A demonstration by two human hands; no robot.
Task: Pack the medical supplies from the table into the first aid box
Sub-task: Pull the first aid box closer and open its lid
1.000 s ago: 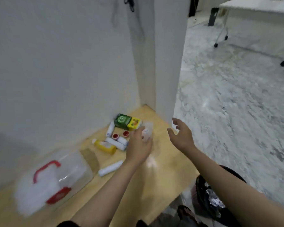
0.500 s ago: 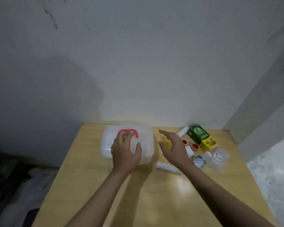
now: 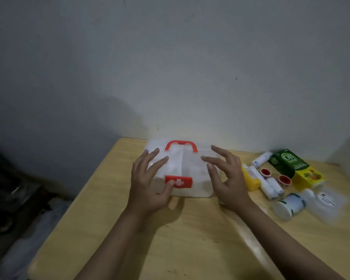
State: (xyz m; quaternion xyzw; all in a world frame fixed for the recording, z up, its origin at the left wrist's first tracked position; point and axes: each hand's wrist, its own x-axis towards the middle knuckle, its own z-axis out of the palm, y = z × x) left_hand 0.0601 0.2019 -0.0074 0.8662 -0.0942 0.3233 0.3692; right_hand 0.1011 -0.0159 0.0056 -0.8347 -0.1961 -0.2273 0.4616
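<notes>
The first aid box [image 3: 190,168] is translucent white with a red handle [image 3: 180,143] and a red cross latch [image 3: 182,181]. It stands closed on the wooden table [image 3: 170,249] near the wall. My left hand [image 3: 148,186] grips its left front corner, fingers on the lid and thumb against the latch. My right hand [image 3: 228,178] hovers at the box's right side with fingers spread, holding nothing. To the right lie the supplies: a yellow bottle [image 3: 251,180], white tubes [image 3: 271,186], two red caps [image 3: 284,179], a green carton [image 3: 287,162], a yellow carton [image 3: 309,178] and a white jar [image 3: 289,205].
A clear plastic bag [image 3: 327,201] lies at the table's right edge beside the jar. The grey wall [image 3: 190,77] rises right behind the box. Left of the table, dark clutter [image 3: 18,199] sits on the floor below the edge.
The view has swung from the right side to face the box. My left hand slid from the lid down to the latch, and my right hand came over to the box's right side.
</notes>
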